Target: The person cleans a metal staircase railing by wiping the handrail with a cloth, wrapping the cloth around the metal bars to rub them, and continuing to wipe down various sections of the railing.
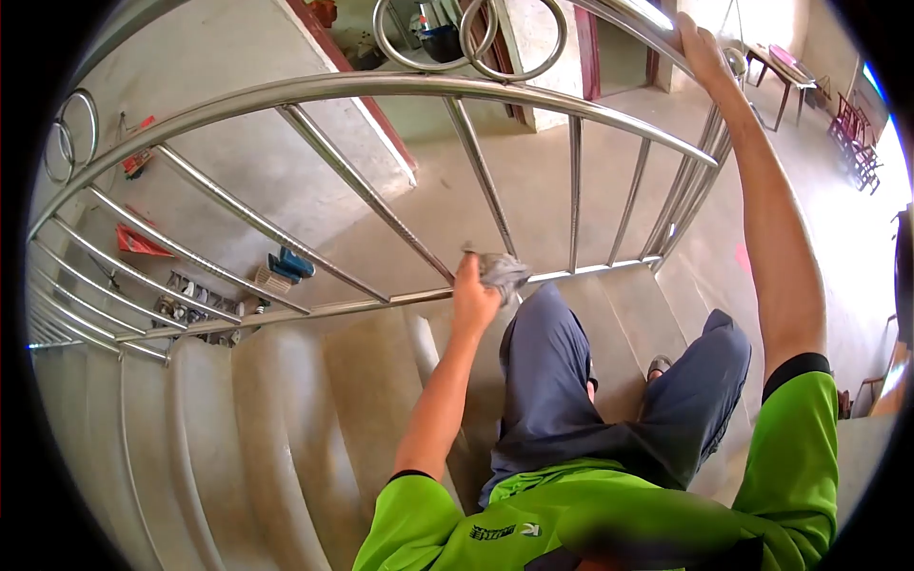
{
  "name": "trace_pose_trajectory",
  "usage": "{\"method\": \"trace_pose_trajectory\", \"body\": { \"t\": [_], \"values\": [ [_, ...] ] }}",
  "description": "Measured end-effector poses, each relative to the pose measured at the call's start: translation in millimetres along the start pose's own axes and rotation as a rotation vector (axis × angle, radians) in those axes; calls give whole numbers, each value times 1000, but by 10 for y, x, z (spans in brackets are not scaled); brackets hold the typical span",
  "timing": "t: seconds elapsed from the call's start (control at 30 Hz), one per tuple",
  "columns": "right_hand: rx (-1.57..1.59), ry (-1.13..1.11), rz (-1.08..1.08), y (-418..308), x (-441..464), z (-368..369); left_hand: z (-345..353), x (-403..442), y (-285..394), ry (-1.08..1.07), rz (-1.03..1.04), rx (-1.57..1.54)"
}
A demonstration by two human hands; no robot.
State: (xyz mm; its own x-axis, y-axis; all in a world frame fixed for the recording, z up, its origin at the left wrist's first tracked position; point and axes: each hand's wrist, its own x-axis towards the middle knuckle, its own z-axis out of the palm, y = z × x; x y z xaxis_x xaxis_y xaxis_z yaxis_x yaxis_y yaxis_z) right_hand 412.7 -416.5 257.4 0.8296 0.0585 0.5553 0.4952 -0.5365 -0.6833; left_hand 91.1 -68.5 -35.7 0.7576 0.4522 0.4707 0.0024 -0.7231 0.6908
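Note:
My left hand (pixel 474 293) is closed on a crumpled grey rag (pixel 505 274), low on the stair railing. The rag lies against the foot of a metal baluster (pixel 479 171), close to the bottom rail (pixel 595 267). Up at the right, my right hand (pixel 703 52) is wrapped round the shiny handrail (pixel 640 27). A curved middle rail (pixel 381 86) runs between the two hands, with metal rings (pixel 514 38) above it. My knees, in grey trousers (pixel 547 352), are bent beside the railing.
Concrete steps (pixel 276 419) descend along the railing's inner side. Beyond the bars, far below, are a blue object (pixel 290 265), a red object (pixel 143 241) and a shoe rack (pixel 186 300). A table (pixel 781 67) and wooden chair (pixel 854 143) stand at upper right.

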Motion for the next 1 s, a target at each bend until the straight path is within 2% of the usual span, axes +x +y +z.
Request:
{"method": "trace_pose_trajectory", "body": {
  "t": [0.07,0.1,0.13,0.2,0.23,0.33,0.4,0.47,0.5,0.57,0.6,0.67,0.7,0.73,0.8,0.87,0.93,1.0],
  "values": [
    [27,24,14,-80,-55,1,224,6,-48,-420,78,293],
    [26,22,18,-1,2,40,427,-127,-412,-344,511,485],
    [36,45,26,129,120,98,521,-182,-465,-348,508,484],
    [47,73,33,161,145,113,709,-236,-472,-198,492,811],
    [63,64,23,82,55,73,805,-218,-469,-191,446,937],
    [90,17,8,-55,-89,-12,835,-196,-465,-287,358,916],
    [116,-14,-4,-105,-67,-20,662,-214,-493,-261,450,860],
    [122,-47,15,-15,-30,-4,523,-210,-522,-324,572,653],
    [83,66,46,-120,-112,26,448,-204,-472,-315,584,655],
    [52,84,41,-8,-55,69,264,-175,-273,-330,565,373],
    [18,90,46,-81,-56,49,222,-163,-211,-318,575,378],
    [49,24,46,-186,-119,-25,170,-108,-84,-312,116,124],
    [51,19,43,-216,-131,-30,131,-28,-26,-231,-91,139],
    [51,12,43,-235,-153,-35,89,45,24,-226,-86,139],
    [44,36,34,-294,-196,-35,-45,305,247,94,-432,-652],
    [-22,91,-12,-338,-242,-37,-435,599,997,263,-424,-1023],
    [15,70,-7,-300,-228,-39,-864,934,1535,58,-179,-1095],
    [54,52,1,-270,-208,-11,-1014,1197,1955,64,96,-1140]
  ]
}}
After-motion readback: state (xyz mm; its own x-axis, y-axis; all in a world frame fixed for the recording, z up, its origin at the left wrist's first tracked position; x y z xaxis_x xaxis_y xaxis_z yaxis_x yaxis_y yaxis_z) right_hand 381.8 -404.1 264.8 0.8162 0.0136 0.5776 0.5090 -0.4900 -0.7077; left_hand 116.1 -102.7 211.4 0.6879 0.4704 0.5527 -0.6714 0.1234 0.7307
